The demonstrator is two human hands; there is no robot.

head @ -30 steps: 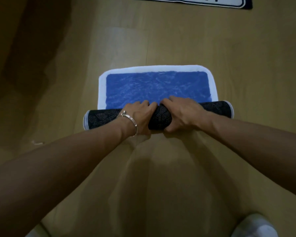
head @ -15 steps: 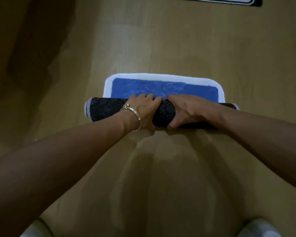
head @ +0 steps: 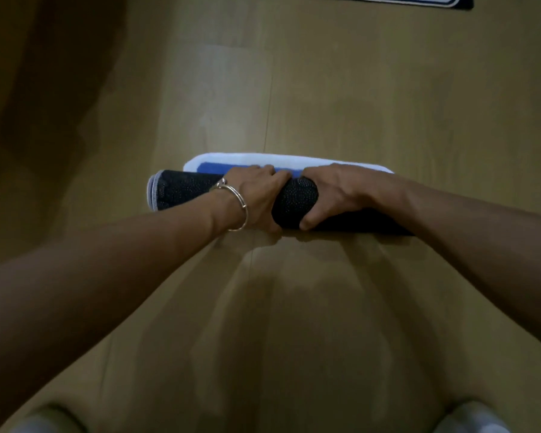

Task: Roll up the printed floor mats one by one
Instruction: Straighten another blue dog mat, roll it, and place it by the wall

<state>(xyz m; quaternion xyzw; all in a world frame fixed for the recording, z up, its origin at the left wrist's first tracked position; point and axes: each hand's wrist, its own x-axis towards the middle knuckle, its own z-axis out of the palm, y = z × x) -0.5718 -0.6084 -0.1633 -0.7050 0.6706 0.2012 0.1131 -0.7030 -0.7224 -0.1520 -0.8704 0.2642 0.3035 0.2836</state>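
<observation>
The mat (head: 181,192) lies on the wooden floor (head: 325,89), nearly all wound into a dark dotted roll, with only a thin blue-and-white strip flat beyond it. The left hand (head: 256,195) and right hand (head: 338,192) grip the roll at its middle, fingers curled over the top. It would be best to push evenly over that last strip, keeping the ends level and the winding tight.

Nothing legible shows on the rolled mat (head: 175,192) or elsewhere.
</observation>
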